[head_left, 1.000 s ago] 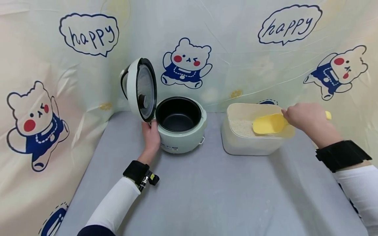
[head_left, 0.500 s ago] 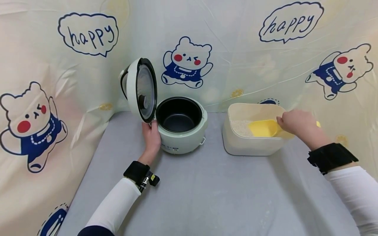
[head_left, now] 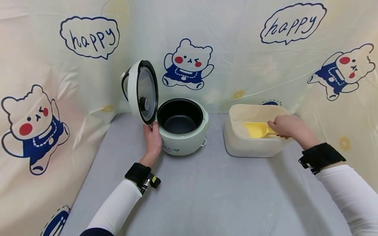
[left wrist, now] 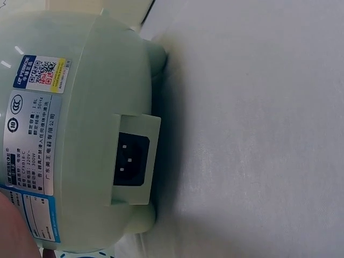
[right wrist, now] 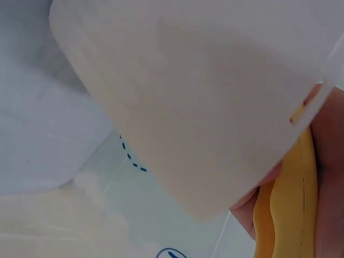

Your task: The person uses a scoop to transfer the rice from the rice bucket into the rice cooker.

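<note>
In the head view a pale green rice cooker [head_left: 184, 146] stands with its lid [head_left: 141, 91] raised to the left. Its black inner pot [head_left: 180, 123] shows nothing inside. My left hand [head_left: 152, 141] rests on the cooker's left side, below the lid hinge, its fingertips partly hidden. The left wrist view shows the cooker's labels [left wrist: 32, 140] and power socket [left wrist: 131, 161]. My right hand [head_left: 290, 127] grips the handle of a yellow scoop [head_left: 256, 130], whose bowl is down in the rice [head_left: 240, 129] of a cream bin [head_left: 254, 149]. In the right wrist view the scoop's handle [right wrist: 293, 199] lies across the palm.
Both containers stand on a grey cloth-covered table [head_left: 203, 196], the bin to the right of the cooker with a gap between them. A curtain [head_left: 230, 59] printed with bears hangs close behind and along the sides.
My right hand has moved left and down with the scoop, whose bowl now sits lower and further left in the rice. My left hand stays at the cooker.
</note>
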A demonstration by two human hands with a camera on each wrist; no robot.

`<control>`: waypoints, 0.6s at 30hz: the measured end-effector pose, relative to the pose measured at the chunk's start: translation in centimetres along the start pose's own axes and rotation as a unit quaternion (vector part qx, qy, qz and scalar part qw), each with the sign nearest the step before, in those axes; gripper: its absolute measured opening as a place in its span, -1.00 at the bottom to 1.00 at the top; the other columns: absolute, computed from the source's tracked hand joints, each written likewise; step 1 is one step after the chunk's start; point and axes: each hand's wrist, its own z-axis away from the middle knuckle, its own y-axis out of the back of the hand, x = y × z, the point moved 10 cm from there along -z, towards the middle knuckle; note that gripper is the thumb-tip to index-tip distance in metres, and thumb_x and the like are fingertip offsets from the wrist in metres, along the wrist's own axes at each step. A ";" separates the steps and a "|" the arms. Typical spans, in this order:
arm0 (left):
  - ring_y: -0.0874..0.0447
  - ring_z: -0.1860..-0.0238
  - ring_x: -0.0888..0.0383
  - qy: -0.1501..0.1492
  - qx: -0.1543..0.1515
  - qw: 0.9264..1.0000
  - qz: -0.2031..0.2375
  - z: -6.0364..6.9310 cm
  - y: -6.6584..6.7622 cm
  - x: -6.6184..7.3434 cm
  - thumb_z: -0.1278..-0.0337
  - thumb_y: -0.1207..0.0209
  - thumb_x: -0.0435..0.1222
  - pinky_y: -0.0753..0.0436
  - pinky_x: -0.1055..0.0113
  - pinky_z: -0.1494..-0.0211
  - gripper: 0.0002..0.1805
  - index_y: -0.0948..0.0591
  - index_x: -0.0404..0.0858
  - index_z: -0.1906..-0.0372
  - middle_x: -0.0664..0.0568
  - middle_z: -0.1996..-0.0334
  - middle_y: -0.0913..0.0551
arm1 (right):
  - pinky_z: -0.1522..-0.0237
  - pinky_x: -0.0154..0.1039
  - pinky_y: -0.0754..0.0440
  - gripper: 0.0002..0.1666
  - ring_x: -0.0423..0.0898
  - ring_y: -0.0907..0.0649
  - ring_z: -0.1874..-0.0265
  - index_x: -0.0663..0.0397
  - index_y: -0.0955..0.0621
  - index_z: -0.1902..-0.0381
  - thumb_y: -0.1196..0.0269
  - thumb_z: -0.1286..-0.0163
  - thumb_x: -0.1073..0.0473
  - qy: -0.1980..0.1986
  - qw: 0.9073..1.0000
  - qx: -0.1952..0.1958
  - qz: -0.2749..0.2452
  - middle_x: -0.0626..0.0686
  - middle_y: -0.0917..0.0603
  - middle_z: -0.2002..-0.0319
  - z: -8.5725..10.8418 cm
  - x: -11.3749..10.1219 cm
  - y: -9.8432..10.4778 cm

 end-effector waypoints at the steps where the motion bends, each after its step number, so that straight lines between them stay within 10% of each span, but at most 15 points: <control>1: -0.34 -0.44 0.02 0.001 0.001 1.000 -0.002 0.0 0.0 0.0 -0.47 0.08 -0.43 -0.24 0.15 -0.52 -0.46 -0.36 -0.37 -0.49 -0.22 -0.44 -0.43 | 0.48 -0.19 -0.39 -0.47 -0.02 -0.48 0.62 0.10 -0.53 0.53 0.02 -0.64 -0.02 0.001 1.000 -0.001 -0.008 0.02 -0.44 0.63 -0.1 -0.1 -0.1; 18: -0.33 -0.45 0.07 0.007 -0.003 1.000 0.007 0.4 0.1 0.0 -0.49 0.07 -0.40 -0.25 0.19 -0.52 -0.46 -0.36 -0.34 -0.50 -0.18 -0.46 -0.42 | 0.40 -0.20 -0.41 -0.44 -0.03 -0.48 0.58 0.27 -0.68 0.33 -0.01 -0.67 -0.05 0.024 0.992 -0.033 -0.120 -0.02 -0.39 0.63 -1.6 -0.1 -2.1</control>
